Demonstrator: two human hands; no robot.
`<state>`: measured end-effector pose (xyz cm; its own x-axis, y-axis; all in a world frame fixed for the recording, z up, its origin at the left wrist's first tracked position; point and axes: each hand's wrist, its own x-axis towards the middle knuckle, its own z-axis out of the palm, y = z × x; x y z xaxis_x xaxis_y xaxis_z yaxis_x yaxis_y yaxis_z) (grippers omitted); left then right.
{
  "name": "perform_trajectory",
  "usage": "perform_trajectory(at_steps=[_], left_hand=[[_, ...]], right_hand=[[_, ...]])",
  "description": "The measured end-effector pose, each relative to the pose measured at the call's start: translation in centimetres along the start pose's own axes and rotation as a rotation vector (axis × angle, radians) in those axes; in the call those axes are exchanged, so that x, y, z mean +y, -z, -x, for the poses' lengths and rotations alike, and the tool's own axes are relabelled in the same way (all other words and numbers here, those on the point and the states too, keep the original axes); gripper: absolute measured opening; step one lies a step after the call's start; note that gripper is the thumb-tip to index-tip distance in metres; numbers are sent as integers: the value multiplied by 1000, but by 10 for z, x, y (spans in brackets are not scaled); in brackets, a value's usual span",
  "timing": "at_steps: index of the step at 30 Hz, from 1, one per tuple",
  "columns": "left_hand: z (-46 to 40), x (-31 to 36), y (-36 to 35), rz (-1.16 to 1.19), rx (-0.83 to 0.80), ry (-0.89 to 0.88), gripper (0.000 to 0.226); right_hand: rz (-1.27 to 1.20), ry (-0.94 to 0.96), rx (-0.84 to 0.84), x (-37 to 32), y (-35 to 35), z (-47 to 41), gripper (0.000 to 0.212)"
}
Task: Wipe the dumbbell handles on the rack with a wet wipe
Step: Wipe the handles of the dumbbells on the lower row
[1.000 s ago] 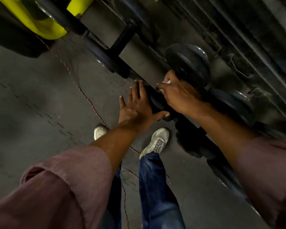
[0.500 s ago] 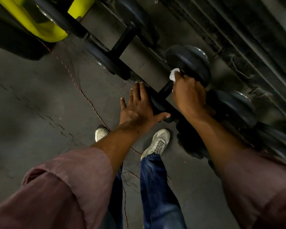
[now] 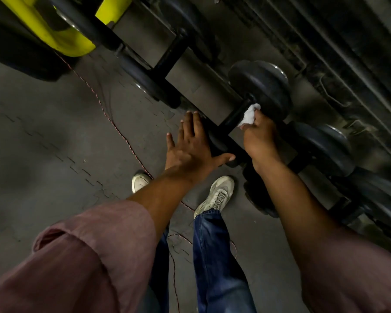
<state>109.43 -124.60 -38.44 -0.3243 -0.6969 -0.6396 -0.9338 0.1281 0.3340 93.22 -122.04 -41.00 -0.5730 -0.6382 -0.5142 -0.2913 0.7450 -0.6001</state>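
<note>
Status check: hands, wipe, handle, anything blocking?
Right hand pinches the wet wipe against the dumbbell handle. Left hand flat, bracing the near weight head. Nothing blocking the handle.

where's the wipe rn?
Head view, right of centre: the white wipe is pinched in the right hand, against the dumbbell handle.

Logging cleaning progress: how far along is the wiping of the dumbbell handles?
Nothing shows as finished. In hand: the right hand presses the wet wipe on one dumbbell handle while the left hand braces its near weight. Left: the neighbouring dumbbells along the rack.
</note>
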Motion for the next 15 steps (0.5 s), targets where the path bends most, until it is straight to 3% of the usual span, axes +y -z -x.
perform_trajectory(at_steps=[4,7,10,15], left_hand=[[2,1,2,-5,1,-6,134],[2,0,2,-4,5,-5,134],[3,0,2,-2,16,-13,134],[4,0,2,3,30,-16,134]], right_hand=[[-437,-321,-6,-2,-6,-14,27],[-627,-458,-65,-6,-4,-20,38],[-643,-478,-170,-7,0,-17,38],[-412,-452,-377,4,-2,-3,35]])
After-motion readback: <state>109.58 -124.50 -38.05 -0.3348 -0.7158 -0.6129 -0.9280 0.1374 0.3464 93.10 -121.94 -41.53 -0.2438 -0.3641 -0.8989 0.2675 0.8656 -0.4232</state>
